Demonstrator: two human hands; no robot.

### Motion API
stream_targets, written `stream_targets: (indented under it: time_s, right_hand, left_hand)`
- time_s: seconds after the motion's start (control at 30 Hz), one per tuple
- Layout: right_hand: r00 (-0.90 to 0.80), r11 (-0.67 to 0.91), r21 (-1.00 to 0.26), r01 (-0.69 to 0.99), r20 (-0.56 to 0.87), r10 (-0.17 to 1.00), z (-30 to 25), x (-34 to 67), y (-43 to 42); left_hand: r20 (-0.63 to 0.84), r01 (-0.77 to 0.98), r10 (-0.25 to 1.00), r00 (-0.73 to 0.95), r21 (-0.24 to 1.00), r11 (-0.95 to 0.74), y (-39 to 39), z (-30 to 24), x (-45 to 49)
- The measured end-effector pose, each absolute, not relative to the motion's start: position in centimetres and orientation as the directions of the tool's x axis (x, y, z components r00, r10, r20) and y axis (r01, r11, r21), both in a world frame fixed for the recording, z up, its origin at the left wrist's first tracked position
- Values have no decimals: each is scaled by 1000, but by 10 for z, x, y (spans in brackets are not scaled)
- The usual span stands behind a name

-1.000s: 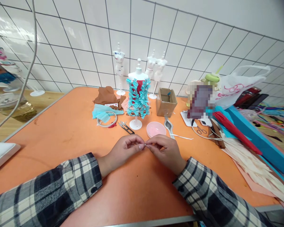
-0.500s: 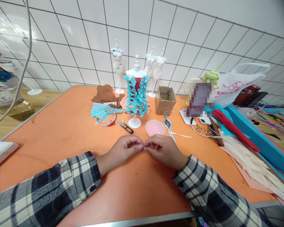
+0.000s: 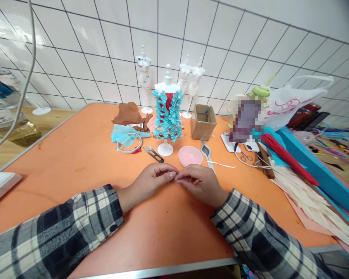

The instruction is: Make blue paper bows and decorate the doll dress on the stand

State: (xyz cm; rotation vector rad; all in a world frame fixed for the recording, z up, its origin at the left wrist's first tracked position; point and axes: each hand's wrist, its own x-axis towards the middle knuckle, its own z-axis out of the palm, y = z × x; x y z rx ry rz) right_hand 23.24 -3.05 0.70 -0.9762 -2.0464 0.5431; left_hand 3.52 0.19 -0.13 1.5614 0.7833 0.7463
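Observation:
My left hand (image 3: 153, 180) and my right hand (image 3: 202, 184) meet fingertip to fingertip over the table, both pinched closed. Whatever lies between the fingertips is too small to make out. Just beyond my right hand is a shallow pink dish (image 3: 190, 156). Black-handled thread snips (image 3: 155, 155) lie past my left hand. Behind them stands a small white dress form (image 3: 168, 82) on a round base, wearing a dark red bodice covered with turquoise fabric ruffles (image 3: 174, 116) and small pearl-like dots.
Blue cloth (image 3: 123, 133), an embroidery hoop (image 3: 129, 150) and brown fabric (image 3: 127, 114) lie back left. A cardboard box (image 3: 203, 123) stands behind the dish, near grey tweezers (image 3: 207, 153). Scissors (image 3: 246, 156), a cable and cream fabric strips (image 3: 305, 193) occupy the right side of the orange table (image 3: 151, 236).
My left fingers have shifted slightly, their tips now overlapping more closely with my right fingertips. A small speck that showed between the fingertips is harder to see now.

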Motion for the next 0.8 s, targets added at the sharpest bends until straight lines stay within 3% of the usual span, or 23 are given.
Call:
stream_targets:
  time_s: [0.27,0.8]
  right_hand:
    - [-227,609,-606,512,589,776,2,234,-25]
    - [-278,584,-581,567,532,800,2,232,-27]
  left_hand:
    - [-12,51,847,531,999,-18,4,-4,33]
    - [28,107,899,438,991,-83,2,-8,37]
